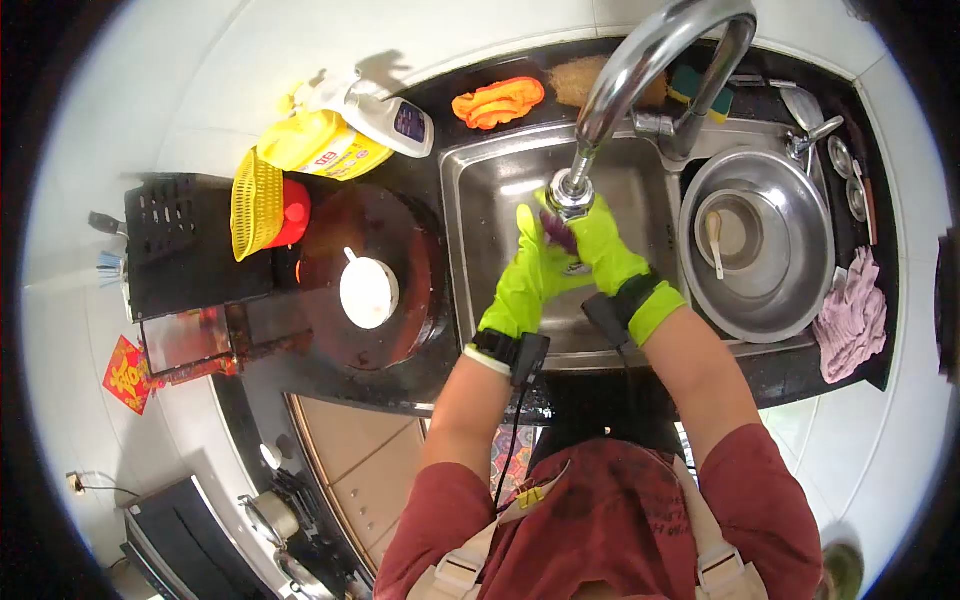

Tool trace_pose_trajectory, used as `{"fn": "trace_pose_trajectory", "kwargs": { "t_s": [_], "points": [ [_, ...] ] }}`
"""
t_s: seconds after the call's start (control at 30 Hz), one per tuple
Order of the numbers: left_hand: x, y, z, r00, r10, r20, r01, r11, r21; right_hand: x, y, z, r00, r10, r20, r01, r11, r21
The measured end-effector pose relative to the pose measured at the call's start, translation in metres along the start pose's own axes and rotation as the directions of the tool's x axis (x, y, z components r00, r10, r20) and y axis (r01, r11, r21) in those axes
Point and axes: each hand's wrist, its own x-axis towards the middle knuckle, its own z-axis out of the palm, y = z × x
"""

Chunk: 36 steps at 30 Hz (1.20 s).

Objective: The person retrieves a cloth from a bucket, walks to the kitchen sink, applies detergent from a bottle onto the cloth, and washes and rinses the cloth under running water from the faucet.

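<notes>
Lime-green rubber gloves cover both hands, which work close together over the steel sink [655, 210], just under the nozzle of the chrome faucet [574, 190]. Between them is a dark purple cloth [557, 233], or something much like one. The right hand [606, 245] looks closed on it; the left hand [540, 262] presses alongside, though the nozzle and the other glove hide too much for me to tell whether its fingers grip. A pale patch shows below the cloth; whether it is a separate item is unclear.

The step in hand seems to be rubbing or rinsing at the faucet; I cannot make out running water. A further move would call for keeping the wet cloth in a firm hold and the knuckles clear of the nozzle.

As for writing, the yellow detergent jug [330, 145] carries red and white characters too small to read, and the white bottle [395, 122] beside it has a dark label with illegible print. A red diamond-shaped paper [129, 376] at far left bears a gold character, too distorted to name surely. Lettering on the maroon shirt [600, 520] is upside down and mostly lost in folds.
</notes>
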Motion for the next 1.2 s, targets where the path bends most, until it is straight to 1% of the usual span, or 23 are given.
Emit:
{"fn": "trace_pose_trajectory", "kwargs": {
  "t_s": [0.03, 0.07, 0.1, 0.17, 0.2, 0.3, 0.33, 0.37, 0.4, 0.43, 0.47, 0.5, 0.57, 0.63, 0.67, 0.7, 0.73, 0.77, 0.8, 0.83, 0.87, 0.97, 1.2],
  "points": [
    [0.002, 0.001, 0.001, 0.989, -0.133, 0.056, 0.139, 0.984, -0.113, -0.011, -0.008, 0.013, 0.997, 0.073, 0.01, -0.068, 0.971, -0.228],
    [0.005, 0.0, 0.003, 0.958, -0.256, 0.13, 0.28, 0.936, -0.214, -0.024, -0.016, 0.03, 0.998, 0.055, 0.032, -0.053, 0.996, -0.075],
    [0.008, -0.007, -0.001, 0.958, -0.255, 0.133, 0.279, 0.935, -0.218, -0.029, -0.001, 0.033, 0.994, -0.031, -0.106, -0.009, 0.934, -0.358],
    [0.021, -0.031, -0.026, 0.965, -0.242, 0.102, 0.258, 0.945, -0.2, -0.029, 0.023, 0.026, 0.94, -0.336, 0.06, 0.322, 0.814, -0.483],
    [0.03, -0.045, -0.041, 0.97, -0.227, 0.086, 0.24, 0.952, -0.19, -0.027, 0.019, 0.023, 0.938, -0.34, 0.072, 0.33, 0.809, -0.486],
    [0.053, -0.064, -0.073, 0.988, -0.153, 0.014, 0.154, 0.977, -0.147, -0.024, -0.02, 0.022, 0.992, -0.099, -0.076, 0.017, 0.712, -0.702],
    [0.057, -0.069, -0.073, 0.948, -0.261, -0.182, 0.266, 0.964, 0.006, -0.02, -0.029, 0.026, 0.973, -0.107, -0.203, -0.028, 0.821, -0.571],
    [0.052, -0.071, -0.076, 0.861, -0.324, -0.393, 0.398, 0.909, 0.122, -0.005, -0.026, 0.005, 0.983, -0.105, -0.152, -0.034, 0.705, -0.708],
    [0.029, -0.053, -0.064, 0.993, 0.068, -0.101, 0.018, 0.738, 0.675, 0.003, -0.019, -0.011, 0.969, -0.244, -0.028, 0.159, 0.709, -0.687],
    [0.011, -0.033, -0.048, 0.903, 0.244, 0.355, -0.409, 0.226, 0.884, 0.033, 0.018, -0.04, 0.983, -0.182, 0.026, 0.152, 0.721, -0.676],
    [0.061, -0.081, -0.11, 0.965, 0.028, 0.26, -0.222, 0.615, 0.757, 0.021, -0.001, -0.028, 0.969, -0.246, 0.032, 0.184, 0.624, -0.759],
    [0.051, -0.061, -0.097, 0.965, 0.056, 0.256, -0.236, 0.607, 0.758, 0.032, 0.019, -0.041, 0.968, -0.243, 0.064, 0.215, 0.672, -0.709],
    [0.004, 0.003, -0.036, 0.991, -0.129, -0.042, 0.136, 0.937, 0.321, -0.004, -0.033, -0.016, 0.991, -0.135, 0.02, 0.1, 0.622, -0.777],
    [-0.007, 0.05, -0.025, 0.973, -0.199, -0.113, 0.221, 0.945, 0.243, 0.001, -0.012, -0.036, 0.979, -0.186, 0.08, 0.19, 0.712, -0.676],
    [-0.009, 0.066, -0.027, 0.99, -0.004, -0.144, 0.064, 0.909, 0.412, -0.006, -0.013, -0.032, 0.986, -0.143, 0.091, 0.169, 0.868, -0.466],
    [-0.012, 0.084, -0.028, 0.972, 0.188, -0.144, -0.073, 0.817, 0.572, -0.012, -0.014, -0.028, 0.983, -0.148, 0.113, 0.183, 0.867, -0.463],
    [0.002, 0.12, -0.031, 0.939, 0.318, 0.13, -0.17, 0.101, 0.98, -0.018, -0.015, -0.025, 0.991, -0.116, 0.06, 0.13, 0.834, -0.535],
    [0.017, 0.16, -0.032, 0.897, 0.198, 0.395, -0.163, -0.683, 0.712, -0.023, -0.017, -0.022, 0.996, -0.09, 0.002, 0.073, 0.794, -0.603],
    [0.011, 0.183, -0.026, 0.76, 0.504, 0.411, -0.103, -0.531, 0.841, -0.025, -0.017, -0.02, 0.995, -0.101, 0.013, 0.088, 0.793, -0.603],
    [0.012, 0.208, -0.011, 0.585, 0.793, 0.173, -0.282, -0.001, 0.959, -0.026, -0.016, -0.019, 0.999, -0.041, -0.029, 0.017, 0.819, -0.574],
    [0.014, 0.237, 0.002, 0.444, 0.895, 0.033, -0.409, 0.17, 0.897, -0.027, -0.015, -0.019, 0.997, 0.021, -0.071, -0.056, 0.84, -0.54],
    [0.027, 0.303, 0.008, 0.262, 0.965, 0.006, -0.364, 0.093, 0.927, -0.028, -0.002, -0.024, 1.0, -0.027, -0.01, 0.023, 0.96, -0.278],
    [0.049, 0.347, -0.014, 0.429, 0.903, -0.023, -0.171, 0.106, 0.98, -0.036, -0.009, -0.016, 0.989, 0.042, -0.143, -0.091, 0.928, -0.361]
  ]
}}
